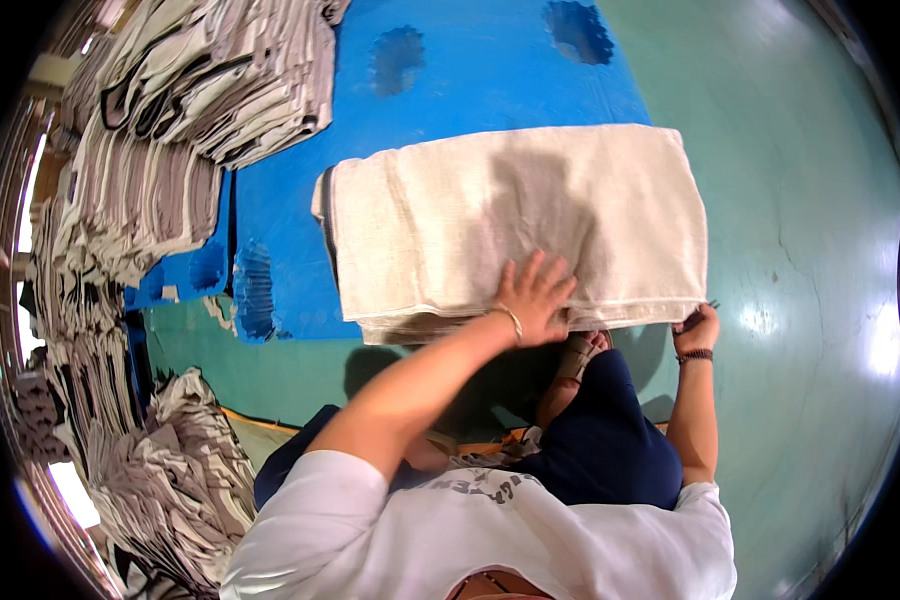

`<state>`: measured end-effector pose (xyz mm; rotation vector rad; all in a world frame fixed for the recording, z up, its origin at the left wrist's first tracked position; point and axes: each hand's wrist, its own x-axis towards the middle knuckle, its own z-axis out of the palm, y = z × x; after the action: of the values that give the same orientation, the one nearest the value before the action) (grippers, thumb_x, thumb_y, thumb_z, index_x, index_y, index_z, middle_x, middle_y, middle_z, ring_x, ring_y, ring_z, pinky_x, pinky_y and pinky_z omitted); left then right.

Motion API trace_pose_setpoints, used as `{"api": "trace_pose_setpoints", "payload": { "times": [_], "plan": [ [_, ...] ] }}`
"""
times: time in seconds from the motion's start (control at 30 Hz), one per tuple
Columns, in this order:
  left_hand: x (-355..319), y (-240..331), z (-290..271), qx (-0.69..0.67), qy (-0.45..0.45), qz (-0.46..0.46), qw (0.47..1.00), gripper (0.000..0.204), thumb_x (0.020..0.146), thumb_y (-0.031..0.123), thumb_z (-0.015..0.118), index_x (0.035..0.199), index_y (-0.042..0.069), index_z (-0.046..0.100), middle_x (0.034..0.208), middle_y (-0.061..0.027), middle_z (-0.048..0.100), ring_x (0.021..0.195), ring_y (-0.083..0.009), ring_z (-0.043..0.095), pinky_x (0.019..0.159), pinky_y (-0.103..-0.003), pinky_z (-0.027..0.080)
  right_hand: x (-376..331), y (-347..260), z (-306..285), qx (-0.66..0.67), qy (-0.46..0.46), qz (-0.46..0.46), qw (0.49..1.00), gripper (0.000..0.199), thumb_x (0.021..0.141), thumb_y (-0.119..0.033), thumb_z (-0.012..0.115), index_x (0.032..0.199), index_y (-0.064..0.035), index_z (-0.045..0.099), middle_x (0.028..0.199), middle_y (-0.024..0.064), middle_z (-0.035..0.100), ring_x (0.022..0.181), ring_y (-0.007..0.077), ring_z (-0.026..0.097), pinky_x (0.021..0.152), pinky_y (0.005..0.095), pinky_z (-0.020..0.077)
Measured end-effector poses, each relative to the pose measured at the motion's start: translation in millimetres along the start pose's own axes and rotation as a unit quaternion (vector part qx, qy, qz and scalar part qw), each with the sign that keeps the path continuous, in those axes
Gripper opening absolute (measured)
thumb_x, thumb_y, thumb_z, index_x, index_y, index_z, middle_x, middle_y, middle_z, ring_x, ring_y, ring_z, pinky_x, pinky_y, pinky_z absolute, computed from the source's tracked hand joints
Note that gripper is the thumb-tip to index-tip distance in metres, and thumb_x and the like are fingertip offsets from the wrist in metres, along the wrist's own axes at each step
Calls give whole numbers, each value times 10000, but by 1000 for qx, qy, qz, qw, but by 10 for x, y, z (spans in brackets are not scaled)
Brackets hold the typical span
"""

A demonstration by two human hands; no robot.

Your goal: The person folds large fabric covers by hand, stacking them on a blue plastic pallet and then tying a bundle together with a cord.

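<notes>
In the head view, the cloth (515, 215) is lying folded across the centre of the frame, its left part resting over the blue board (450, 105) and its right end reaching past the board's line, against the green floor (795, 240). What could be going wrong from here, as a judgement: if your left hand (536, 298) is pressing unevenly or dragging, the upper layer may be creeping and rucking, since creases are already showing around your fingers; if your right hand (699, 328) is pulling the corner too hard, the layers may be ending up skewed, as the lower layers are already peeking out beneath the near edge at lower left of the cloth. Your sandal (575, 357), sitting close below that edge, could be catching any layer that hangs down. As for pose, your left arm is slanting up from the lower left, its hand lying palm down on the near part of the cloth with fingers fanned apart, gripping nothing. Your right forearm is rising almost straight at lower right, its fingers curling at the cloth's near right corner; whether they are pinching it, you cannot tell from here.
</notes>
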<state>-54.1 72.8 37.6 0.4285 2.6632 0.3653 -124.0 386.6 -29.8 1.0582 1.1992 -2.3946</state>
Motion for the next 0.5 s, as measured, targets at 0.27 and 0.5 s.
{"api": "trace_pose_setpoints", "payload": {
  "times": [0.27, 0.5],
  "plan": [
    [-27, 96, -63, -127, -57, -5, 990, 755, 703, 531, 486, 1296, 191, 167, 1372, -24, 4, 1240, -277, -135, 938, -516, -92, -190, -246, 189, -125, -92, -25, 988, 341, 743, -196, 541, 1050, -82, 443, 931, 31, 544, 823, 161, 531, 678, 345, 422],
    [188, 63, 381, -897, 197, -41, 394, 657, 800, 530, 335, 1306, 168, 123, 1353, -71, 117, 1256, -228, 15, 981, -435, 13, -1030, -271, 1736, 6, -394, 35, 918, 451, 693, -98, 499, 1120, 7, 399, 1070, 131, 491, 985, 262, 470, 851, 379, 381]
  ]
}}
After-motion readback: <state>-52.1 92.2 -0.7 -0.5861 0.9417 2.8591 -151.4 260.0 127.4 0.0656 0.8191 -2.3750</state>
